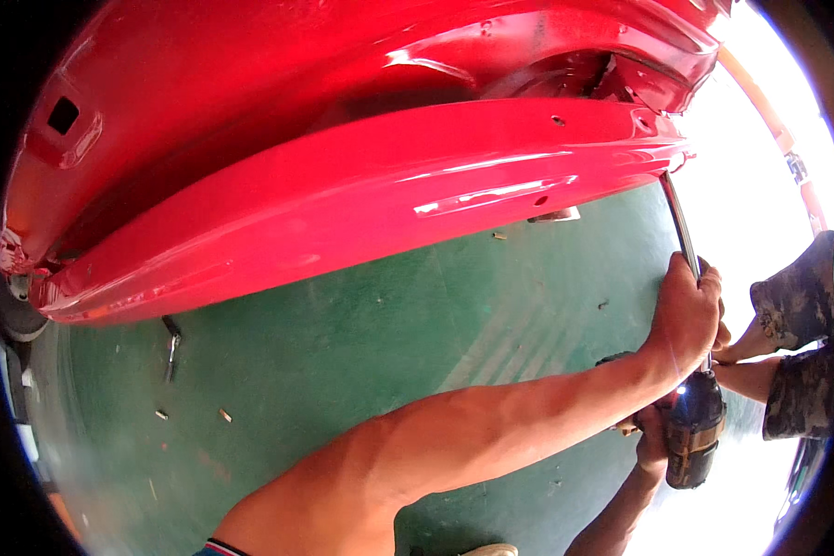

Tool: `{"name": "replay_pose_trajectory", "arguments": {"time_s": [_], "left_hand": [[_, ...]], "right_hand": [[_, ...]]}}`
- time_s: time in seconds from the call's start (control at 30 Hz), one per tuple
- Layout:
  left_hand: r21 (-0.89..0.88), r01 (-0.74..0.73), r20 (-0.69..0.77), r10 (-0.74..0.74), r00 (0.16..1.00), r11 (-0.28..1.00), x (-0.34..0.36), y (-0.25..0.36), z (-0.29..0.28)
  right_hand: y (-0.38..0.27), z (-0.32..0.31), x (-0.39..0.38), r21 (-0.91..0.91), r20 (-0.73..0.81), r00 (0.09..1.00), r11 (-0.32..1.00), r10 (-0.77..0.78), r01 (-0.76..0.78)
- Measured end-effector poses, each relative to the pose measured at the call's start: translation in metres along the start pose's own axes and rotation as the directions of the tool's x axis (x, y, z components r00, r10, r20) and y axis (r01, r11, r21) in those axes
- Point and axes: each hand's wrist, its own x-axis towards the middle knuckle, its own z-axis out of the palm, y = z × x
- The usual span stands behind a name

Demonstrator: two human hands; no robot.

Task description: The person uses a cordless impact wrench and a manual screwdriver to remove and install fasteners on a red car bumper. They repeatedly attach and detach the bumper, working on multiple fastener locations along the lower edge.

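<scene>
A red metal bumper beam (343, 185) stretches across the view under a red car body (250, 56). My left arm crosses to the right, and my left hand (686, 310) is closed around a long metal extension bar (679, 218). The bar's far tip meets the underside of the beam's right end; what it engages there is too small to tell. Below it, my right hand (651, 440) grips a dark, worn cordless impact wrench (695, 431) with a lit lamp. The bar runs down to the wrench, partly hidden by my left hand.
On the green floor (361, 343) lie a ratchet-like hand tool (172, 347) and several small bits, such as a short metal piece (225, 415). Another person's camouflage-clad legs (797, 296) are close by on the right. Strong glare washes out the right side.
</scene>
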Motion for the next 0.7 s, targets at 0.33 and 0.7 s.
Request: {"name": "replay_pose_trajectory", "arguments": {"time_s": [0.33, 0.7], "left_hand": [[0.053, -0.027, 0.009, 0.027, 1.000, 0.998, 0.000, 0.006, 0.000], [0.055, -0.013, 0.003, 0.013, 1.000, 0.998, 0.000, 0.007, 0.003]], "right_hand": [[-0.008, -0.004, 0.002, 0.099, 0.073, 0.988, 0.985, 0.133, -0.140], [0.004, -0.009, 0.000, 0.057, 0.012, 0.994, 0.992, 0.110, -0.110]]}}
